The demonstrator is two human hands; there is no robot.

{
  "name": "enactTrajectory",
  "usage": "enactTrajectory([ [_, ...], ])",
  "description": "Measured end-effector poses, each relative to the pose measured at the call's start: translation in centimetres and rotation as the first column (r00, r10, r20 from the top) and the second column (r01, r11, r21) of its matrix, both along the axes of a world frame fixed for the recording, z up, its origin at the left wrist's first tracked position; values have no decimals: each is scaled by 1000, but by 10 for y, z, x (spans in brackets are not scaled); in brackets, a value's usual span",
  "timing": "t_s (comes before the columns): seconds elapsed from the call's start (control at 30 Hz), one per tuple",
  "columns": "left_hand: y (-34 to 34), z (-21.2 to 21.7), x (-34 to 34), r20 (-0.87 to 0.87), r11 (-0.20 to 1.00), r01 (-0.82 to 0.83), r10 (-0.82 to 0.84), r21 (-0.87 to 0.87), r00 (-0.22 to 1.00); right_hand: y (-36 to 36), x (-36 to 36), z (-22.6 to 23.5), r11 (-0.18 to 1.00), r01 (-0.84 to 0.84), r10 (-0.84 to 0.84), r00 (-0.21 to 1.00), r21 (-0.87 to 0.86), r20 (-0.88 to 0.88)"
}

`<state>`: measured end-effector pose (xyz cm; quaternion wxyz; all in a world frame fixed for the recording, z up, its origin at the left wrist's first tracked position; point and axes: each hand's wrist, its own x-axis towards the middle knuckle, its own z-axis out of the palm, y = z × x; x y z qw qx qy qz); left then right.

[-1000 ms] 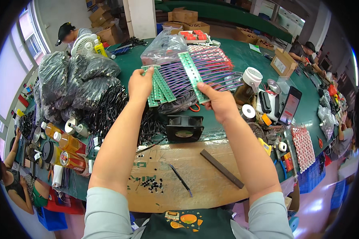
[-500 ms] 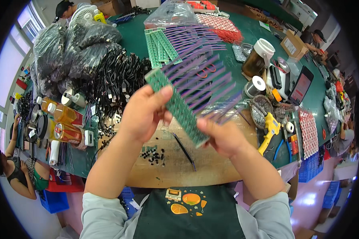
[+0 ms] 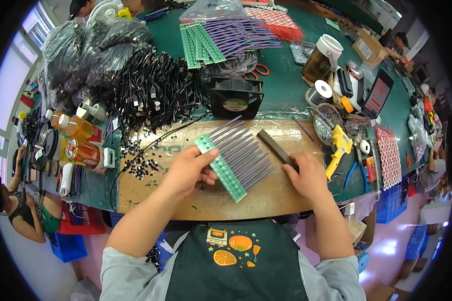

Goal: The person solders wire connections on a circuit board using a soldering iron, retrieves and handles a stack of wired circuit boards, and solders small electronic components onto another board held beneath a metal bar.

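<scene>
The left hand's grip holds a green circuit-board panel by its left long edge; the panel looks light, stiff and somewhat brittle, so bare edges seem the safest hold. Right of that grip, purple-and-black wires fan out, probably springy, weakest at their joints. Farther right, the right hand's grip pinches a dark bar's near end, likely rigid

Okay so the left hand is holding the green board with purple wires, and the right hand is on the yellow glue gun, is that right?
Not quite: in the head view, the right hand is on the dark bar, not the glue gun. The left hand is holding the green board with purple wires, as you said.
</scene>
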<state>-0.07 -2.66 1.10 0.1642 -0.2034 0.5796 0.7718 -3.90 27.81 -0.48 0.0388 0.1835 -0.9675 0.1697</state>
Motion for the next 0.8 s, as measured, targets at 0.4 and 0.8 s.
enactTrajectory([
  [0.4, 0, 6, 0, -283, 293, -165, -424, -942, 860, -2, 20, 18, 967, 106, -100, 994, -230, 38],
  [0.8, 28, -22, 22, -143, 127, -65, -874, -990, 465, -75, -1, -6, 959, -212, 193, 975, -187, -114],
])
